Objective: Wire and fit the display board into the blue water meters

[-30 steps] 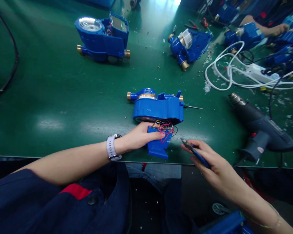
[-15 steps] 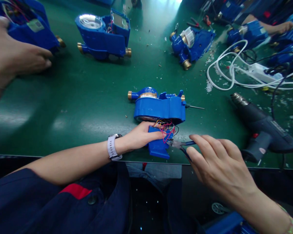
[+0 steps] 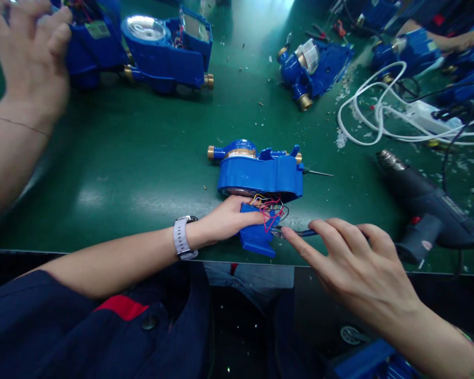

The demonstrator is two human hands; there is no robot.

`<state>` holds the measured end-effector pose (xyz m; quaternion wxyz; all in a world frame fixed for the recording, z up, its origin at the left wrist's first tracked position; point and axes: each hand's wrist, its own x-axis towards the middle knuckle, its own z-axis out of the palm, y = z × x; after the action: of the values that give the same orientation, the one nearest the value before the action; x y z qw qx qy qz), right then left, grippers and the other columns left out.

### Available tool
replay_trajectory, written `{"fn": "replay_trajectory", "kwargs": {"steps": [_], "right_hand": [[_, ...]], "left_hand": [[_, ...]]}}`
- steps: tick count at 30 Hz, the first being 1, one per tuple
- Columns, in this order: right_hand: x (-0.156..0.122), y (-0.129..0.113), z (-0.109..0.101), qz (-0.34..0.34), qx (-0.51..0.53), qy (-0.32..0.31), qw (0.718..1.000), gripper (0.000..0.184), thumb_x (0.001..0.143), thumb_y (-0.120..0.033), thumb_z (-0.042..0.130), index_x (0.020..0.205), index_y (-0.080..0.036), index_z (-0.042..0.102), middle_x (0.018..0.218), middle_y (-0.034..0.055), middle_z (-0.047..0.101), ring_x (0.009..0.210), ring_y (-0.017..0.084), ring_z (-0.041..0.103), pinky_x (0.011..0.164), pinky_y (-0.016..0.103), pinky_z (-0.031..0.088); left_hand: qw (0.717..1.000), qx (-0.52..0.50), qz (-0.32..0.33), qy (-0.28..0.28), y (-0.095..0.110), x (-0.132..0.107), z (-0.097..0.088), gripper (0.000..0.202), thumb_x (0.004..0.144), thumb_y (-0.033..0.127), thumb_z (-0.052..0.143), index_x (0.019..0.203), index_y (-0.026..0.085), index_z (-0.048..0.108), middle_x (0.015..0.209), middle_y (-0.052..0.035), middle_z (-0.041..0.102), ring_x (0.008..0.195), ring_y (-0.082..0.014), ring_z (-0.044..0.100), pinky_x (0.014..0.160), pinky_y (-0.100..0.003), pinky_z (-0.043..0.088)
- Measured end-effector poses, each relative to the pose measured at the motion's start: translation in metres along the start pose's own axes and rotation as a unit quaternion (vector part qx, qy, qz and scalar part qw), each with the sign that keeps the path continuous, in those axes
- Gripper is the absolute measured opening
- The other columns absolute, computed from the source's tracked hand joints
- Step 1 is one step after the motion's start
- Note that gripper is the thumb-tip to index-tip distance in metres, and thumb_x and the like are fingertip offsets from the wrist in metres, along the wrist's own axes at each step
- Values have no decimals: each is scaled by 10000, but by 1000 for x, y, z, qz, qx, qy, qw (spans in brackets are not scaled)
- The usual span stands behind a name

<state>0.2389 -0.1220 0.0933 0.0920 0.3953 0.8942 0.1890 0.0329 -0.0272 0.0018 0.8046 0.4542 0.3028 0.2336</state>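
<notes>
A blue water meter (image 3: 259, 171) with brass ends lies on the green table (image 3: 142, 173) near its front edge. A small blue cover (image 3: 256, 235) hangs from it by thin coloured wires (image 3: 269, 208). My left hand (image 3: 229, 218), a white watch on its wrist, grips that cover. My right hand (image 3: 349, 268) holds blue-handled cutters (image 3: 296, 232) whose tip sits at the wires beside the cover.
Another person's hand (image 3: 27, 50) at the far left sets a blue meter (image 3: 89, 42) beside another meter (image 3: 168, 47). A third meter (image 3: 312, 68) lies at the back. A heat gun (image 3: 426, 202), white cables (image 3: 383, 118) and a power strip lie right.
My right hand brought the cutters left to the wires. The other person's hand came in from the left and pushed a blue meter rightwards up to the one at the back.
</notes>
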Motion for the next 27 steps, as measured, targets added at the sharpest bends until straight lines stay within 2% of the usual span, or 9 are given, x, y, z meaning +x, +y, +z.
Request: {"fn": "replay_trajectory", "kwargs": {"steps": [5, 13, 18, 23, 27], "right_hand": [[5, 1, 0, -15, 10, -4, 1000, 544, 851, -22, 445, 1366, -191, 492, 1014, 126, 625, 842, 268, 536, 679, 389, 358], [5, -4, 4, -19, 24, -8, 1000, 499, 864, -29, 468, 1343, -166, 500, 926, 124, 636, 723, 254, 492, 598, 358, 305], [2, -9, 8, 1, 31, -11, 999, 479, 872, -30, 469, 1334, -152, 511, 931, 137, 633, 723, 258, 498, 589, 351, 291], [0, -18, 11, 38, 27, -13, 999, 475, 868, -57, 524, 1326, -180, 547, 899, 101, 630, 690, 226, 480, 594, 336, 306], [-2, -25, 15, 72, 36, -18, 997, 435, 890, -107, 540, 1312, -207, 571, 879, 77, 630, 685, 205, 504, 583, 321, 336]], "left_hand": [[999, -45, -4, -1, -1, 0, 0, 307, 748, 234, 685, 1035, 125, 694, 1118, -88, 721, 991, -209, 660, 933, -374, 495], [999, -26, -21, 8, -2, -1, -1, 297, 761, 255, 676, 1019, 109, 685, 1012, -101, 729, 926, -212, 663, 892, -383, 507], [999, -15, -20, 22, -4, 0, -1, 294, 747, 265, 687, 995, 106, 687, 1025, -108, 725, 917, -213, 661, 883, -381, 513], [1000, -20, -11, 18, -2, 0, 0, 286, 768, 254, 658, 1010, 102, 677, 1063, -106, 723, 952, -214, 663, 915, -386, 506], [1000, 19, -1, 14, -2, 1, -1, 279, 776, 263, 651, 1006, 107, 680, 1070, -103, 726, 963, -224, 661, 921, -408, 501]]}}
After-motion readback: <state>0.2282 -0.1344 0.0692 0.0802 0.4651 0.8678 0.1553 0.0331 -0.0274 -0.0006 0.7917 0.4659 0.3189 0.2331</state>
